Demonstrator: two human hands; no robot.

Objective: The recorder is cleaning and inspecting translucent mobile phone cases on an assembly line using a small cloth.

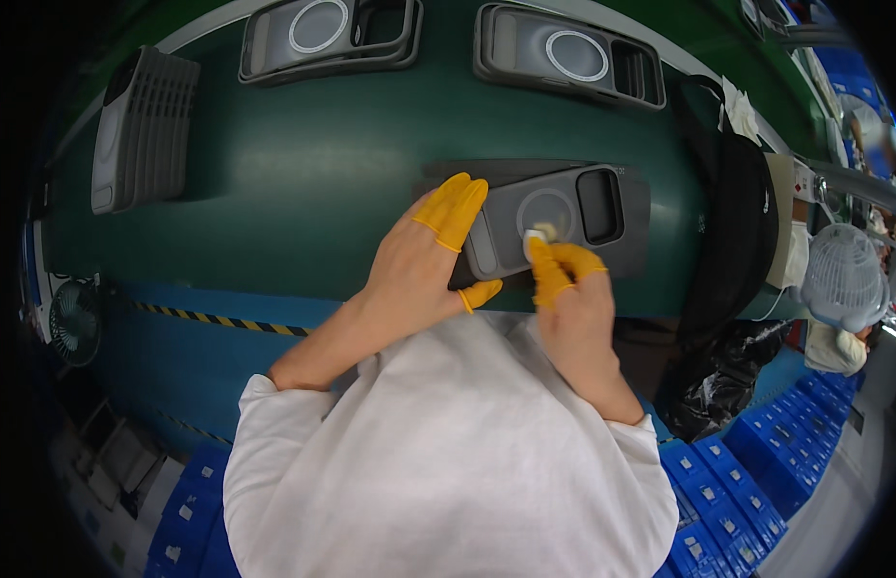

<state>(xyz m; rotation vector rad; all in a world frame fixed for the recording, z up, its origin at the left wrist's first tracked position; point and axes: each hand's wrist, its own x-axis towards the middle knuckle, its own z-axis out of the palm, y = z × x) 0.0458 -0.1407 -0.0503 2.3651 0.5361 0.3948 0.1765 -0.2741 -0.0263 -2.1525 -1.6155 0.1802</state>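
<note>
A grey phone case (506, 214) with a round ring and a dark camera cutout lies on a dark flat mat (633, 231) in front of me. My left hand (421, 252), in yellow finger cots, grips its left end, thumb at the near edge and fingers across the top. Above the lower part of the ring, my right hand (570, 294), also in yellow finger cots, pinches a small white piece (533, 236) with a pale, blurred tip. Its exact kind is too small to tell.
Similar cases stand in a leaning row (144, 135) at left. Two stacks, one at far left (275, 39) and one at far right (520, 53), lie along the green table's back. A black bag (742, 217) and white fan (843, 275) are at right, with blue bins (718, 482) below.
</note>
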